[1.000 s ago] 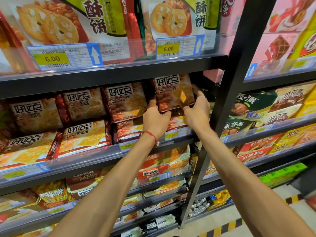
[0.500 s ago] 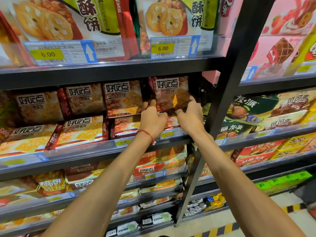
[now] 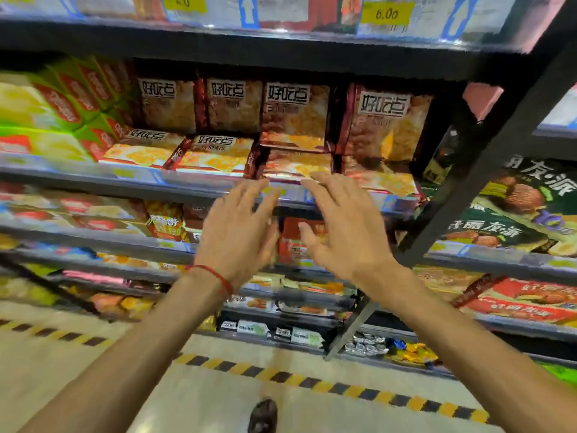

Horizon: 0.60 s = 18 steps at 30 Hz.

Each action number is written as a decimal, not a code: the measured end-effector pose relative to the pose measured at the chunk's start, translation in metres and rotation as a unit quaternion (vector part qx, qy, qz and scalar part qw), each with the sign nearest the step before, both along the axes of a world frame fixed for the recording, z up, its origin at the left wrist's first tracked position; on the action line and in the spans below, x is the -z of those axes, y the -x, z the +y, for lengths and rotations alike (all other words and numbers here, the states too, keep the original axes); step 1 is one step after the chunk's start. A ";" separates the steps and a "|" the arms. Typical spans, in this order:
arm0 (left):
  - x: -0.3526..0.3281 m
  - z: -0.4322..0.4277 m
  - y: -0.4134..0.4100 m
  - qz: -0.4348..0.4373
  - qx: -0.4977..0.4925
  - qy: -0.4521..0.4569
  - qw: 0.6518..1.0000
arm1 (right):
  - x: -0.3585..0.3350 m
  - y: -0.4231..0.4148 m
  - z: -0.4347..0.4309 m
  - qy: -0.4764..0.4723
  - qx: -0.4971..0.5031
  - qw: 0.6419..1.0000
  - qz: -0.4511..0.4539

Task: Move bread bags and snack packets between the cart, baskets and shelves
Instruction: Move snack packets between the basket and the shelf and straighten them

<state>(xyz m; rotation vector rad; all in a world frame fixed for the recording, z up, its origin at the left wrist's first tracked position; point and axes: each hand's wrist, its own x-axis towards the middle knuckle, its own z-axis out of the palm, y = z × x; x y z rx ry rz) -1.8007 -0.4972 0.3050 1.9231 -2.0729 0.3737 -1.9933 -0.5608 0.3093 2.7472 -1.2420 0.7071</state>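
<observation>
– Head view: left hand [image 3: 237, 232] and right hand [image 3: 346, 229], gripping anything?
– Nothing. Both spread flat, fingers straight, backs toward the camera. Half a second ago clasped round the sides of a snack packet [image 3: 387, 126]; off it now and drawn back toward the body.
– Whereabouts of that packet?
– Left standing upright at the back of the shelf [image 3: 199, 187], up and beyond the right hand's fingertips, last on the right in a row of four look-alikes, just left of a black post [image 3: 487, 157]. Well clear of both palms.
– Touching the shelf front?
– Cannot tell; too blurred by motion. Fingertips about level with the front rail, just short of a flat packet [image 3: 296, 165] lying ahead of them.
– Anything else different?
– Tilted lower than before: much more floor below the wrists, with striped tape [image 3: 312, 382] across it and a shoe [image 3: 262, 415] under the left forearm. Same red string [image 3: 215, 275] round the left wrist.
</observation>
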 end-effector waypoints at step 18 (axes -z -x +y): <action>0.105 0.358 -0.173 -0.001 -0.324 -0.137 0.936 | 0.102 -0.239 0.232 -0.020 -0.282 0.951 0.123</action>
